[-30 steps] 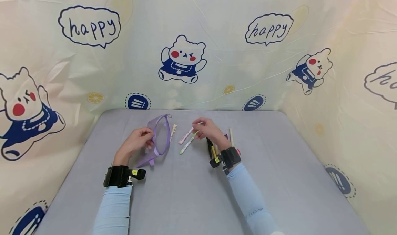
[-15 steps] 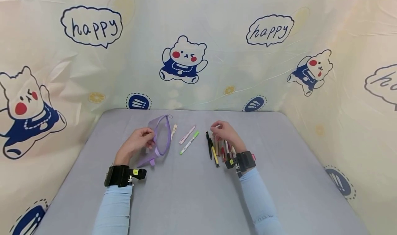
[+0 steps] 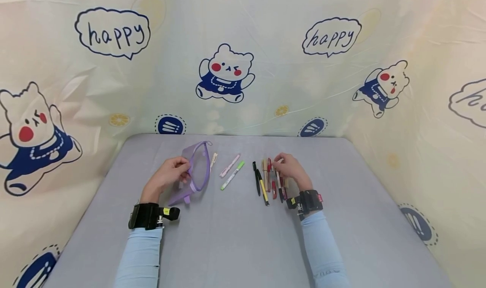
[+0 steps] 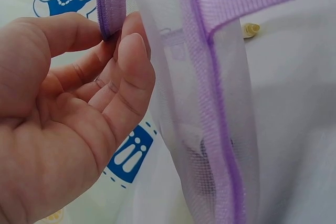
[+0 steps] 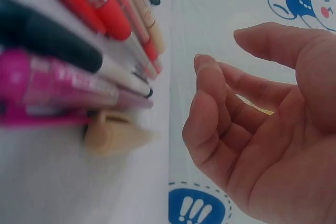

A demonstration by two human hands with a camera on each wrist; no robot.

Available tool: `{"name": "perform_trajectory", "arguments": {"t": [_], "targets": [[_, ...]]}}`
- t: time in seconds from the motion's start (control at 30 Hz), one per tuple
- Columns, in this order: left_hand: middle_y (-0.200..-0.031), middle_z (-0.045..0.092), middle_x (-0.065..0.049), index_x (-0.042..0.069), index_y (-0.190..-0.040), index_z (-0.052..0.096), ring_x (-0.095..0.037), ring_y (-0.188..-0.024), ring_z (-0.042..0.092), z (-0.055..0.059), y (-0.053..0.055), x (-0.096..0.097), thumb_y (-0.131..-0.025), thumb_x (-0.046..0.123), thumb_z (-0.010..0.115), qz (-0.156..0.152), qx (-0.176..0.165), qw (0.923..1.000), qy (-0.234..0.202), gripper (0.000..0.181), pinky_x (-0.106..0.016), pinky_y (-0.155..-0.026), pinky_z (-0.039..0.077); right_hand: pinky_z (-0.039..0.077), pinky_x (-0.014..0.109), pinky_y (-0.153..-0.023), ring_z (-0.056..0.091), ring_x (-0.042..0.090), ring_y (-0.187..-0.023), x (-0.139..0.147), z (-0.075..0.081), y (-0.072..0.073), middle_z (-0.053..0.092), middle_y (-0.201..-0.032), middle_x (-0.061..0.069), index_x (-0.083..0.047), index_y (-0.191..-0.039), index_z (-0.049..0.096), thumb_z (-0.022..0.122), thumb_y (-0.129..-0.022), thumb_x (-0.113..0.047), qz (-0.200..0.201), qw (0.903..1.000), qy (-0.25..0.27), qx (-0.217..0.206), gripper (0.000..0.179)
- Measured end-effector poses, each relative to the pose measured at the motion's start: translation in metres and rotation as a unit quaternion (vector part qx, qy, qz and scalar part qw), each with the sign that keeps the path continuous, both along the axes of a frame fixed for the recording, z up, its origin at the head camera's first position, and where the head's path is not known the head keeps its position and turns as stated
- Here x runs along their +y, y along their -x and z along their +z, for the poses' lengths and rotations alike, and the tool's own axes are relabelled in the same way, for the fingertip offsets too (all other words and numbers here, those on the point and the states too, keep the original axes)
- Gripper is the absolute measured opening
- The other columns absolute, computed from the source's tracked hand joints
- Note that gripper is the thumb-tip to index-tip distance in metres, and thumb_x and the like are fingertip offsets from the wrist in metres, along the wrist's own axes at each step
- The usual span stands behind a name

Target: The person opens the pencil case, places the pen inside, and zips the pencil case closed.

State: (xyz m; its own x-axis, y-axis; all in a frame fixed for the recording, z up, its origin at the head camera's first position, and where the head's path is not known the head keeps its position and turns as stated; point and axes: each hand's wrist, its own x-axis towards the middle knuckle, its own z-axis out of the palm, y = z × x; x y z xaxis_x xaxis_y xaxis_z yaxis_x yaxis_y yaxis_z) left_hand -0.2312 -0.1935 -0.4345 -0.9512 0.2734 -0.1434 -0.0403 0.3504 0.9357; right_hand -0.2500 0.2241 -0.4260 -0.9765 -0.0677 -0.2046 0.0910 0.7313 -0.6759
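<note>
My left hand point(image 3: 167, 175) pinches the rim of a purple mesh zip pouch point(image 3: 207, 169), which stands with its mouth wide. In the left wrist view, thumb and fingers meet on the purple trim point(image 4: 112, 6). Over a row of pens on the right hovers my right hand point(image 3: 293, 169), fingers loosely bent and a gap between thumb and fingertips point(image 5: 203, 64). Near it lie a black pen point(image 3: 256, 180), a yellow-and-black pen point(image 3: 263, 189) and a red pen point(image 3: 274, 190). The right wrist view also shows a magenta pen point(image 5: 58, 85) and a beige-tipped one point(image 5: 107, 132).
Between pouch and row lie a pink pen point(image 3: 230, 165) and a green-and-white marker point(image 3: 232, 176). A cream pen point(image 3: 214, 160) lies beside the pouch, partly hidden by it. The grey table point(image 3: 228, 245) meets a printed curtain point(image 3: 265, 34) at the back and sides.
My right hand has moved right, from above the pink pen and green marker to above the row of pens, uncovering more of them. My left hand and the pouch have stayed put.
</note>
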Motion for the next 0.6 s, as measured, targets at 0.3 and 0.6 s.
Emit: {"name": "perform_trajectory", "arguments": {"t": [0.3, 0.6], "targets": [[-0.090, 0.062, -0.009, -0.009, -0.121, 0.052, -0.016, -0.074, 0.062, -0.003, 0.001, 0.001, -0.104, 0.017, 0.047, 0.005, -0.004, 1.0000, 0.001, 0.031, -0.038, -0.075, 0.058, 0.046, 0.028, -0.059, 0.060, 0.024, -0.075, 0.013, -0.006, 0.001, 0.065, -0.098, 0.013, -0.008, -0.121, 0.057, 0.055, -0.099, -0.029, -0.024, 0.9983, -0.051, -0.016, 0.030], [-0.091, 0.063, -0.010, -0.008, -0.122, 0.052, -0.017, -0.074, 0.062, -0.001, 0.000, 0.001, -0.104, 0.018, 0.047, 0.004, -0.003, 1.0000, 0.001, 0.032, -0.039, -0.074, 0.058, 0.050, 0.034, -0.067, 0.061, 0.028, -0.088, 0.022, -0.013, -0.002, 0.064, -0.113, 0.018, -0.004, -0.132, 0.051, 0.056, -0.094, -0.028, -0.059, 0.9908, -0.122, -0.013, 0.045]]}}
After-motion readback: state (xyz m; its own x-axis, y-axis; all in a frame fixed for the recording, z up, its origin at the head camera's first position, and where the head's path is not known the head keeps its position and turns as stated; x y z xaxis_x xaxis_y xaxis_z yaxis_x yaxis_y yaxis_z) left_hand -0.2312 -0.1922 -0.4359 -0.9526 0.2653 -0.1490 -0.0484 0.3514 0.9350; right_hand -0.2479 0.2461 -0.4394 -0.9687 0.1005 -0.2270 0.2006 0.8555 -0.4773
